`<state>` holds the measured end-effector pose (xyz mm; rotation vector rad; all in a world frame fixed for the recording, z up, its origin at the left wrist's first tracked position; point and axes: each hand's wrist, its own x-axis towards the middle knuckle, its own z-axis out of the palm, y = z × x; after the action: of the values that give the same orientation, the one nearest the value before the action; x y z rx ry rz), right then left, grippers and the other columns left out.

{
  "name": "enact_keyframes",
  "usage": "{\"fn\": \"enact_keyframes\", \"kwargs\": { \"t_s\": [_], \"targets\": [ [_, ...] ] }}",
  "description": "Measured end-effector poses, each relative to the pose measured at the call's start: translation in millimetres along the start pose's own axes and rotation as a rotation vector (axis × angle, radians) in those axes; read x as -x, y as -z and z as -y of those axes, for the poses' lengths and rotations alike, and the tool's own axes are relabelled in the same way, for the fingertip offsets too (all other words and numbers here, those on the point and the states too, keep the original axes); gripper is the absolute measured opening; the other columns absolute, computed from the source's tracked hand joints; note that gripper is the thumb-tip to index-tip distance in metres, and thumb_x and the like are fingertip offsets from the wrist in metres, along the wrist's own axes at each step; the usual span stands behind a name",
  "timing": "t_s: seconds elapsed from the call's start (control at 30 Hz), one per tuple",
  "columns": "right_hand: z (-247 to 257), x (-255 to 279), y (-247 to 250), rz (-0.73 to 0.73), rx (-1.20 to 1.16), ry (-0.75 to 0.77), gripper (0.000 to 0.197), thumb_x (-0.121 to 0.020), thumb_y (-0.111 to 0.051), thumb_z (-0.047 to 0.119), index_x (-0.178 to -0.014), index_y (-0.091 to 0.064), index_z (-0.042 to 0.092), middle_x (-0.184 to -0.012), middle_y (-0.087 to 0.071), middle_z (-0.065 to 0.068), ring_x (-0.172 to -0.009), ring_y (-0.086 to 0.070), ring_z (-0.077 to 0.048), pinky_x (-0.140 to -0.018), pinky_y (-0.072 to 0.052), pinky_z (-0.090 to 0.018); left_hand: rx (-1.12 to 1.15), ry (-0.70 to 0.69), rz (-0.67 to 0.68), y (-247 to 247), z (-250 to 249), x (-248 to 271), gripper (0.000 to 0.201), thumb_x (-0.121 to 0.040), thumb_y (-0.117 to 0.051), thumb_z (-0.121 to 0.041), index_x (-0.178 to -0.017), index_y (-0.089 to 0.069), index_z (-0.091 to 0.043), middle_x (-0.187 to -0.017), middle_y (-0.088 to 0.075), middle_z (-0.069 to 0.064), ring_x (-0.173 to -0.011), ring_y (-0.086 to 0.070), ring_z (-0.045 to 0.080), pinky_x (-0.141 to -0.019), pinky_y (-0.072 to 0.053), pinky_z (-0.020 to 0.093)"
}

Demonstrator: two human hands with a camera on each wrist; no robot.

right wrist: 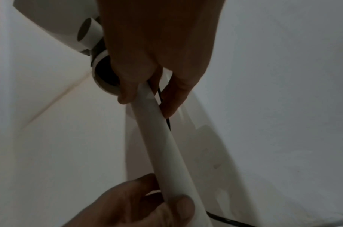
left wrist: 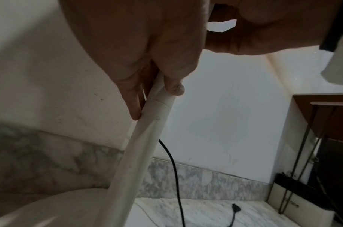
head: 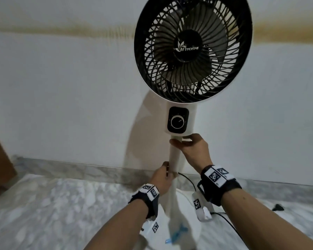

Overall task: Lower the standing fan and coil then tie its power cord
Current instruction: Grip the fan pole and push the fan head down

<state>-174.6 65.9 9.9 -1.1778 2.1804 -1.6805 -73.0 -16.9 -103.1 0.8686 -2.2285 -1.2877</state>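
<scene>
- White plastic formed the standing fan's pole (head: 175, 159), which rose from a round white base (head: 188, 230) on the marble floor (head: 61, 204), close to a pale wall (head: 61, 87).
- Its black-grilled fan head (head: 192, 49) stood upright at the top, with a black control dial (head: 177, 122) on the neck just below.
- The right hand (head: 192, 148) was clamped round the pole directly under the neck, thumb in front.
- The left hand (head: 163, 177) gripped the pole lower down, fingers wrapped behind it and thumb pressing at a joint line in the tube.
- The black power cord (left wrist: 174, 169) left the back of the pole and trailed loose across the floor.
- Its plug (left wrist: 236, 208) lay on the marble, well apart from the base.
- A dark metal-legged table (left wrist: 322, 138) stood off to the side.
</scene>
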Motion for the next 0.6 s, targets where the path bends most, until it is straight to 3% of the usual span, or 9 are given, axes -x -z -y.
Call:
{"fn": "enact_keyframes", "kwargs": {
  "t_s": [0.07, 0.17, 0.23, 0.37, 0.47, 0.53, 0.6],
  "targets": [
    [0, 1, 0, -0.001, 0.048, 0.026, 0.025, -0.072, -0.084, 0.042, -0.075, -0.063, 0.028, -0.077, -0.068, 0.012, -0.069, -0.063, -0.003, -0.059, -0.044, -0.009, -0.005, 0.001, -0.016, -1, -1, -1, 0.022, -0.094, -0.053, -0.024, -0.116, -0.052, -0.019, -0.102, -0.066, -0.004, -0.093, -0.065, 0.019, -0.083, -0.052, 0.030],
    [-7, -1, -3, -0.022, 0.107, 0.089, 0.036, -0.074, -0.079, 0.048, -0.087, -0.075, 0.015, -0.090, -0.077, 0.000, -0.086, -0.069, -0.020, -0.078, -0.052, -0.032, 0.007, -0.001, -0.022, -3, -5, 3, 0.031, -0.094, -0.055, -0.029, -0.122, -0.051, -0.016, -0.111, -0.068, 0.002, -0.099, -0.066, 0.023, -0.089, -0.055, 0.039],
    [-14, -3, -4, -0.007, 0.100, 0.125, 0.037, -0.075, -0.077, 0.050, -0.091, -0.075, 0.016, -0.090, -0.078, -0.001, -0.086, -0.071, -0.022, -0.079, -0.054, -0.037, 0.024, 0.005, -0.049, -8, -3, 6, 0.036, -0.094, -0.054, -0.032, -0.127, -0.050, -0.016, -0.116, -0.067, 0.004, -0.104, -0.066, 0.023, -0.092, -0.054, 0.040],
    [-23, -4, -3, 0.045, 0.037, 0.132, 0.034, -0.073, -0.080, 0.046, -0.095, -0.073, 0.020, -0.086, -0.078, 0.005, -0.082, -0.072, -0.016, -0.074, -0.056, -0.032, 0.108, 0.015, -0.102, -15, 1, 7, 0.036, -0.097, -0.054, -0.028, -0.130, -0.049, -0.014, -0.108, -0.064, -0.001, -0.099, -0.064, 0.018, -0.087, -0.051, 0.027],
    [-26, -5, -3, 0.059, -0.012, 0.129, 0.037, -0.073, -0.082, 0.041, -0.102, -0.073, 0.019, -0.091, -0.077, 0.006, -0.084, -0.072, -0.012, -0.074, -0.056, -0.023, 0.130, 0.002, -0.110, -18, 6, 4, 0.040, -0.094, -0.057, -0.030, -0.131, -0.048, -0.016, -0.112, -0.064, 0.002, -0.099, -0.065, 0.019, -0.085, -0.051, 0.027],
    [-26, -4, -4, 0.070, -0.031, 0.140, 0.038, -0.074, -0.083, 0.036, -0.105, -0.071, 0.018, -0.093, -0.076, 0.006, -0.083, -0.071, -0.011, -0.064, -0.051, -0.010, 0.146, 0.001, -0.114, -22, 13, 1, 0.043, -0.092, -0.059, -0.031, -0.132, -0.048, -0.020, -0.114, -0.064, 0.001, -0.100, -0.066, 0.019, -0.086, -0.053, 0.029],
    [-27, -4, -6, 0.091, -0.053, 0.150, 0.039, -0.075, -0.083, 0.032, -0.108, -0.068, 0.018, -0.092, -0.075, 0.004, -0.081, -0.071, -0.009, -0.055, -0.048, -0.006, 0.169, -0.007, -0.125, -23, 18, -2, 0.041, -0.091, -0.061, -0.029, -0.130, -0.049, -0.022, -0.113, -0.065, -0.001, -0.101, -0.066, 0.018, -0.087, -0.054, 0.029]
  ]
}}
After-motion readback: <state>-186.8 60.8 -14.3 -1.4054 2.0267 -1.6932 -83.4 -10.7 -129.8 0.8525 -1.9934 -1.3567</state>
